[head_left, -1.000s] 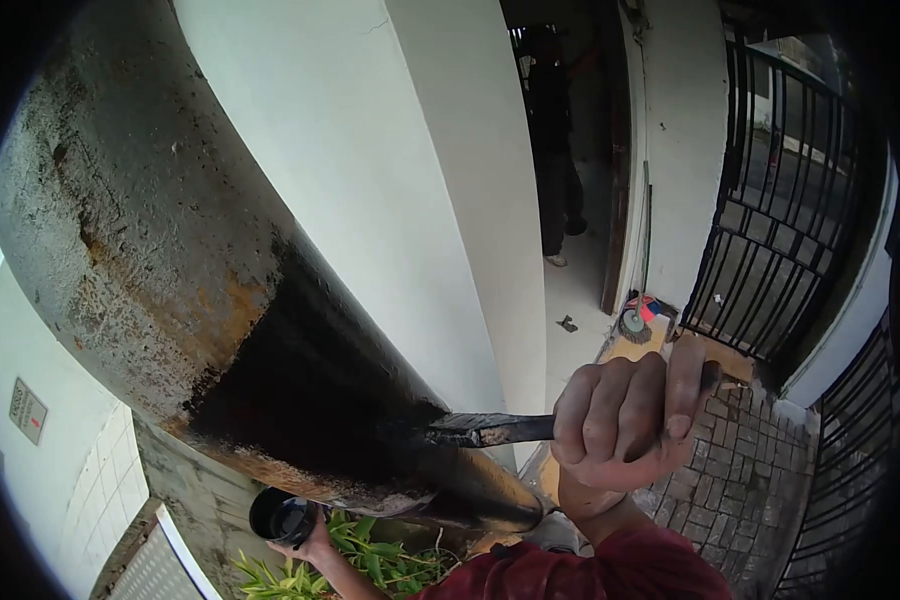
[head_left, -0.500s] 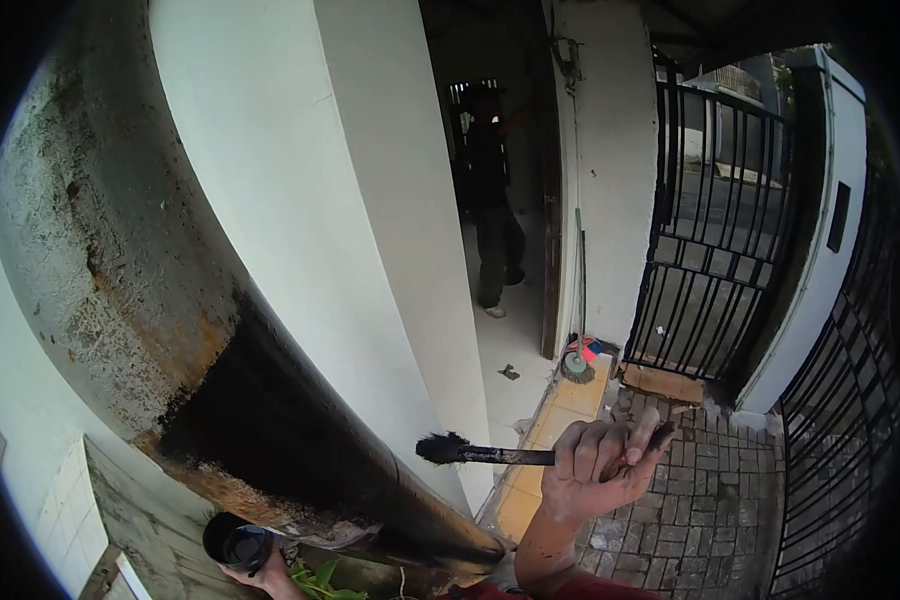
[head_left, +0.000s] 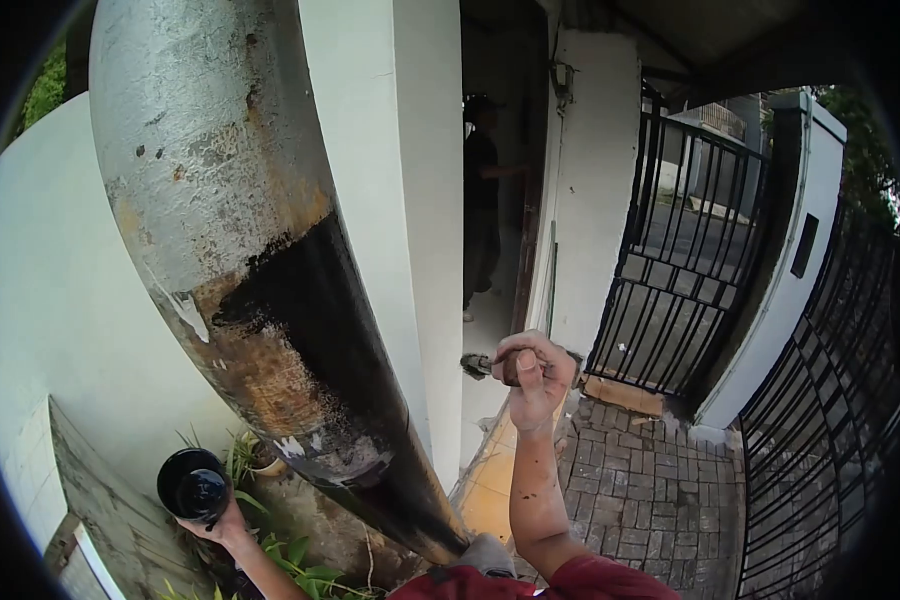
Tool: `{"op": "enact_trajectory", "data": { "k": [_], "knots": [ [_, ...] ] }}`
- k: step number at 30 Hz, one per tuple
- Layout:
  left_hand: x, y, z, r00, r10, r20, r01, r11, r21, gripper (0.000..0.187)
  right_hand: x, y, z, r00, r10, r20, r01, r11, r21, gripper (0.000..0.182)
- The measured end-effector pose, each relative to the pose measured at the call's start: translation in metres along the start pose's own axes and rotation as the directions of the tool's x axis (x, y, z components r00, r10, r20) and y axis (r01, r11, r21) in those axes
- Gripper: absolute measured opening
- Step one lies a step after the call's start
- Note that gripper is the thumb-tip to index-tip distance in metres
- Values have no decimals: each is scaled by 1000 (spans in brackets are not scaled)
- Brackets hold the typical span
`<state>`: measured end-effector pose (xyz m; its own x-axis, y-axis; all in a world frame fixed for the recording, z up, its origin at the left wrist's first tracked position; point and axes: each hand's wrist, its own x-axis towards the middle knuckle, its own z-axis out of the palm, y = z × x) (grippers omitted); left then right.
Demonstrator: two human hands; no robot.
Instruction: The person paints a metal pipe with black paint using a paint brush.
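Note:
A thick round metal pole [head_left: 220,190] rises in front of me, silver-grey above. Black paint [head_left: 320,310] covers part of its lower side, and a rusty bare patch [head_left: 280,385] shows beside it. To the right of the pole, my right hand [head_left: 538,372] is closed around the handle of a paintbrush [head_left: 477,366]; its dark bristles point left, apart from the pole. Low on the left, my left hand [head_left: 220,525] grips a black paint pot [head_left: 175,470] with glossy black paint inside. Dark specks mark my right forearm.
Green plants [head_left: 300,570] grow around the pole's foot, beside a low wall [head_left: 110,500]. A person [head_left: 482,190] stands in the doorway behind the white wall [head_left: 425,250]. On the right are a black barred gate [head_left: 685,270] and brick paving [head_left: 630,490].
The view has shifted, bringing the paint pot and my left hand fully into sight. My right hand is higher in view, with the brush foreshortened. The person in the doorway has turned.

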<state>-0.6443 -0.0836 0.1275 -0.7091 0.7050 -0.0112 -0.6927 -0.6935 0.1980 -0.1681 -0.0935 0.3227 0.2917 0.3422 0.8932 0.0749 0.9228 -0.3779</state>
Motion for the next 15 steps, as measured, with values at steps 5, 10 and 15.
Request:
{"op": "enact_trajectory", "data": {
  "k": [5, 10, 15],
  "knots": [
    [-14, -17, -3, 997, -71, -9, 70, 997, -14, 65, -3, -60, 7, 994, -10, -107, 51, 919, 391, 41],
    [-22, -11, 12, 993, -115, -30, 115, 993, 2, 70, 46, -108, 21, 970, -241, 19, 141, 628, 766, 38],
    [-29, 4, -12, 996, -88, -26, 87, 996, -11, 65, 69, -85, 77, 952, -301, 45, 164, 630, 759, 40]
  ]
}}
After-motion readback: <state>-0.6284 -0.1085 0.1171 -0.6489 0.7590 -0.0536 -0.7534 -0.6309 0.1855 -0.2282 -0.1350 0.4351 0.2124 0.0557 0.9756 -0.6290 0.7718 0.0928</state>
